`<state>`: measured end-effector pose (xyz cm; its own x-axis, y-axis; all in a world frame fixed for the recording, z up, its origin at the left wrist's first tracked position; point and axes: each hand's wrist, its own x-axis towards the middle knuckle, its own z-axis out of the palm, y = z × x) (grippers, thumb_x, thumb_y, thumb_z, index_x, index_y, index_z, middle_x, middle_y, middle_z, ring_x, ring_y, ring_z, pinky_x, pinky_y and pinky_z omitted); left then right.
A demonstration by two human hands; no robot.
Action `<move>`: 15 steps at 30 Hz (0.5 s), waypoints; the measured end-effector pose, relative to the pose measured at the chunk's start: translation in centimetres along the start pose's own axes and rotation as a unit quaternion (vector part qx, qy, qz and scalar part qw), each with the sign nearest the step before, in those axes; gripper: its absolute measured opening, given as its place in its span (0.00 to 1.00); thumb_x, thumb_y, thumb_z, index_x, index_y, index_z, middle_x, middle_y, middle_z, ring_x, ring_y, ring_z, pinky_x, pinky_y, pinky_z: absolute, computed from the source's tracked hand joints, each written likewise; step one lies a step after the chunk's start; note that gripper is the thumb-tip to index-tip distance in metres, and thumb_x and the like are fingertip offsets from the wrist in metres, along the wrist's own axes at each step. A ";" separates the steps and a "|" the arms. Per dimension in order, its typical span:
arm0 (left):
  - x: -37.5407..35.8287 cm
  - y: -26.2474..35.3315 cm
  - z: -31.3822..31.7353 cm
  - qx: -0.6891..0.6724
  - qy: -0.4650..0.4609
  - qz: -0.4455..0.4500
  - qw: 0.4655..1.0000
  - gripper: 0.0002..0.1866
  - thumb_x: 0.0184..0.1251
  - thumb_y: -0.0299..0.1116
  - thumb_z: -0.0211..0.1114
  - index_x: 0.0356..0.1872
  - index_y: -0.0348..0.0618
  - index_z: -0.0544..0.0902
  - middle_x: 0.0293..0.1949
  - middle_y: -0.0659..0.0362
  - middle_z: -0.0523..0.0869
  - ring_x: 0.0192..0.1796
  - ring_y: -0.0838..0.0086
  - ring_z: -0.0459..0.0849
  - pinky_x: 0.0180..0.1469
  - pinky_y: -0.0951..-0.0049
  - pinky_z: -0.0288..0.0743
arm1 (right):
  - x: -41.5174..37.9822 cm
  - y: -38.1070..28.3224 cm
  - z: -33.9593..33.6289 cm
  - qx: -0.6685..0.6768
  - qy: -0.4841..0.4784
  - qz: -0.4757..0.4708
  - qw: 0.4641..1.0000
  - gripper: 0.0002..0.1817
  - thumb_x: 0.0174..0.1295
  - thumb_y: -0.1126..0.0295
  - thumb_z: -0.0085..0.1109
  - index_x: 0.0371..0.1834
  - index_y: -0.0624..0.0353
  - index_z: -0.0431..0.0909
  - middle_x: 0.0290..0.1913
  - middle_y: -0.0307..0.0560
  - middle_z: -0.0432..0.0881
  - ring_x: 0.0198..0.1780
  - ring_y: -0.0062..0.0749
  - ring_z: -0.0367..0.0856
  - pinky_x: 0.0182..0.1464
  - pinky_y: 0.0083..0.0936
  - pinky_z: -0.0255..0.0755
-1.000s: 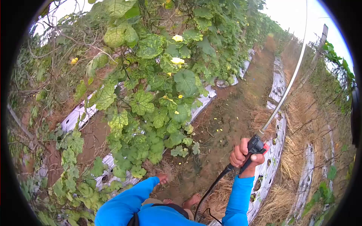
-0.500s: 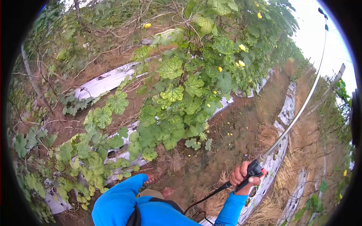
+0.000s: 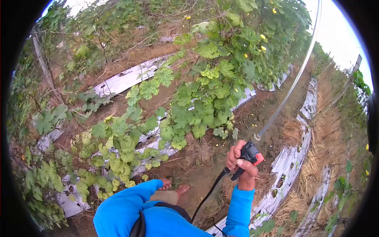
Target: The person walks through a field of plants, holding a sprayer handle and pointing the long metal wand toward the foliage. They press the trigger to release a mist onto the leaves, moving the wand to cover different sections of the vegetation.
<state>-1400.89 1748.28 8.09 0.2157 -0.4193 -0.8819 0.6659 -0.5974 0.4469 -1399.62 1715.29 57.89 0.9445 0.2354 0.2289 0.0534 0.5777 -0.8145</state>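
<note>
My right hand (image 3: 241,164) is closed around the black handle of a spray lance (image 3: 249,151), which has a red part at its side. From the handle a long silver tube (image 3: 290,90) rises to the upper right, and its far end is out of view. A black hose (image 3: 212,192) runs down from the grip past my body. Low beside my leg, my left hand (image 3: 166,183) shows at the end of the blue sleeve, too small to make out its fingers. Closest to the lance is a leafy vine (image 3: 213,89) with yellowed, mottled leaves.
Strips of whitish plastic mulch (image 3: 290,158) with holes line the soil rows. Dry straw (image 3: 304,189) lies along the right row. Yellow flowers (image 3: 263,48) dot the vines. A wooden post (image 3: 43,65) leans at left. My bare foot (image 3: 182,190) stands on the soil path.
My right hand has moved left and up with the spray lance. The lance tube has swung left and its tip has left the view. The camera view has shifted a little.
</note>
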 end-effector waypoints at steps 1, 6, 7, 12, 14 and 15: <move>-1.1 -1.0 0.4 0.002 0.002 0.005 1.000 0.21 0.64 0.57 0.51 0.38 0.51 0.80 0.26 0.66 0.78 0.18 0.82 0.69 0.16 0.77 0.58 | 0.2 -0.3 1.3 -0.017 0.007 0.000 1.000 0.18 0.44 0.67 0.65 0.30 0.55 0.62 0.21 0.38 0.63 0.21 0.21 0.62 0.23 0.21 0.60; -4.7 -4.4 -1.5 -0.012 0.057 0.058 0.997 0.28 0.65 0.63 0.50 0.46 0.51 0.83 0.35 0.64 0.84 0.29 0.76 0.78 0.22 0.72 0.64 | 1.5 -0.4 6.3 -0.009 -0.047 0.031 0.998 0.17 0.46 0.68 0.63 0.31 0.57 0.63 0.22 0.40 0.66 0.20 0.22 0.65 0.22 0.21 0.62; -4.7 -4.6 -2.4 -0.010 0.033 0.054 0.998 0.28 0.64 0.64 0.50 0.46 0.52 0.83 0.35 0.64 0.84 0.28 0.77 0.78 0.23 0.72 0.64 | 1.6 -0.2 7.6 -0.014 -0.043 0.040 0.998 0.17 0.46 0.68 0.64 0.31 0.56 0.64 0.22 0.39 0.66 0.20 0.22 0.65 0.23 0.21 0.62; -6.7 -4.0 -6.2 -0.057 0.031 0.102 0.993 0.25 0.69 0.58 0.49 0.45 0.49 0.82 0.30 0.66 0.82 0.19 0.84 0.69 0.18 0.79 0.56 | 4.5 2.9 12.1 -0.004 -0.096 0.081 0.992 0.17 0.44 0.68 0.65 0.29 0.57 0.64 0.21 0.41 0.64 0.21 0.25 0.65 0.22 0.23 0.62; -7.7 -5.8 -7.9 -0.047 0.030 0.108 0.993 0.26 0.69 0.59 0.48 0.46 0.49 0.82 0.31 0.67 0.82 0.23 0.82 0.72 0.21 0.78 0.60 | 5.7 4.5 14.3 0.001 -0.109 0.099 0.989 0.17 0.44 0.68 0.65 0.30 0.58 0.64 0.21 0.41 0.64 0.21 0.25 0.65 0.22 0.23 0.62; -8.3 -6.3 -9.2 -0.050 0.026 0.104 0.993 0.26 0.69 0.59 0.48 0.46 0.49 0.82 0.31 0.67 0.82 0.23 0.82 0.72 0.21 0.78 0.60 | 6.7 5.0 15.3 0.000 -0.118 0.100 0.988 0.17 0.45 0.68 0.64 0.30 0.58 0.64 0.22 0.41 0.64 0.21 0.24 0.64 0.22 0.23 0.62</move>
<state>-1400.32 1761.78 11.26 0.3908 -0.4891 -0.7798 0.6703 -0.4293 0.6053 -1397.99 1731.73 63.53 0.8342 0.5210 0.1808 -0.1274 0.5010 -0.8560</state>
